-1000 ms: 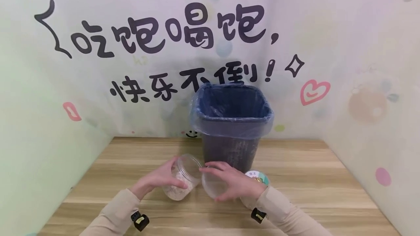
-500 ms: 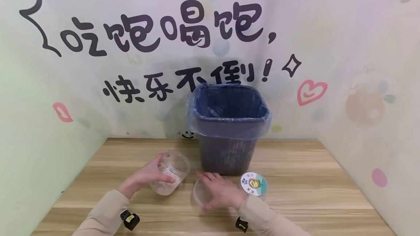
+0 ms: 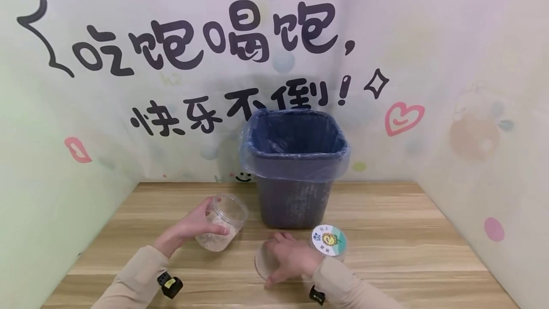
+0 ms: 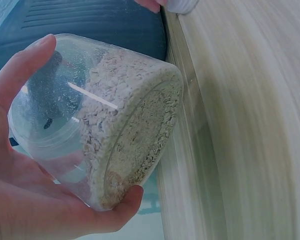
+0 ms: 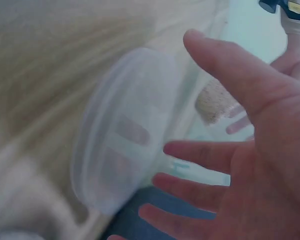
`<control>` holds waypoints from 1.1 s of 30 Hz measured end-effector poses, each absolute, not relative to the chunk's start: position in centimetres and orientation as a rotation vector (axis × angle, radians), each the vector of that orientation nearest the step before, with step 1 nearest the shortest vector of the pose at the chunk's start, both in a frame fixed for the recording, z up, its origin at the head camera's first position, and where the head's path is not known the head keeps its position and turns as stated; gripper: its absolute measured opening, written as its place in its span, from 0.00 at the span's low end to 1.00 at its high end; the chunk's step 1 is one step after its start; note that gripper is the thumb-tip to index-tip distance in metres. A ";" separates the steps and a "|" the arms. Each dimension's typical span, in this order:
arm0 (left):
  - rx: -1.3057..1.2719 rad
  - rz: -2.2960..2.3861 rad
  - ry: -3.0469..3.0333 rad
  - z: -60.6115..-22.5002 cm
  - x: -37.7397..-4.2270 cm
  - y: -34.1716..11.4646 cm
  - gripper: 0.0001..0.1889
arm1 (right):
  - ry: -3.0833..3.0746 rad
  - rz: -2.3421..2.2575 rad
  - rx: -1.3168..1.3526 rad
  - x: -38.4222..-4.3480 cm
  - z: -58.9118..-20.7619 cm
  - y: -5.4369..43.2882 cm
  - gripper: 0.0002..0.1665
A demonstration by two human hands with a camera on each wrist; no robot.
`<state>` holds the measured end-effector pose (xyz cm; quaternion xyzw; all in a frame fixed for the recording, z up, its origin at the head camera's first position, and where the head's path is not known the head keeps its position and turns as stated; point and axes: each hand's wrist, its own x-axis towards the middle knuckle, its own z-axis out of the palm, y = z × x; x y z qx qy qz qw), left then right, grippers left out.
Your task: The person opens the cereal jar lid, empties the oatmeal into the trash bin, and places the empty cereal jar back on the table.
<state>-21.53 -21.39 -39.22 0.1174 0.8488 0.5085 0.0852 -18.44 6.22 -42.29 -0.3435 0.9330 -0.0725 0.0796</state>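
Observation:
My left hand (image 3: 193,227) grips a clear plastic jar (image 3: 212,241), thumb on one side and fingers round the other. Pale flakes like oats (image 4: 132,127) lie in its lower part, and the lidless jar tilts with its mouth toward the bin. To its right, a round translucent lid (image 3: 263,265) lies on the table. Over the lid hovers my right hand (image 3: 296,254), hiding part of it. In the right wrist view the fingers (image 5: 200,155) are spread, apart from the lid (image 5: 125,130).
Behind the hands stands a dark blue bin (image 3: 296,201) lined with a clear bag. A second jar with a printed sunflower lid (image 3: 329,241) stands right of my right hand. Walls with lettering close off the wooden table (image 3: 386,232) at the back and sides.
My right hand has lowered the lid to the table and let go of it. My left hand has moved slightly left with the jar, which stays tilted.

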 end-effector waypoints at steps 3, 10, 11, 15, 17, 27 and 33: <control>0.357 1.518 2.529 -39.1 -21.6 -21.3 0.51 | 2.793 -0.245 -1.048 -18.4 -41.1 7.0 0.43; 0.356 1.513 2.556 -39.0 -21.8 -21.2 0.50 | 2.833 -0.310 -1.194 -18.2 -36.3 8.9 0.35; 0.359 1.512 2.555 -39.0 -21.8 -21.2 0.50 | 2.841 -0.326 -1.216 -18.2 -35.6 9.3 0.35; 0.355 1.508 2.547 -38.9 -21.8 -21.0 0.50 | 2.861 -0.435 -1.303 -18.3 -32.8 11.2 0.32; 0.346 1.511 2.539 -39.0 -21.7 -21.0 0.51 | 2.858 -0.497 -1.348 -18.4 -31.4 12.2 0.31; 0.325 1.480 2.548 -40.0 -21.7 -21.4 0.52 | 2.923 -0.671 -1.206 -19.4 -24.4 16.9 0.27; 0.314 1.487 2.532 -40.3 -21.6 -21.8 0.51 | 2.902 -0.805 -1.082 -21.2 -22.4 18.6 0.19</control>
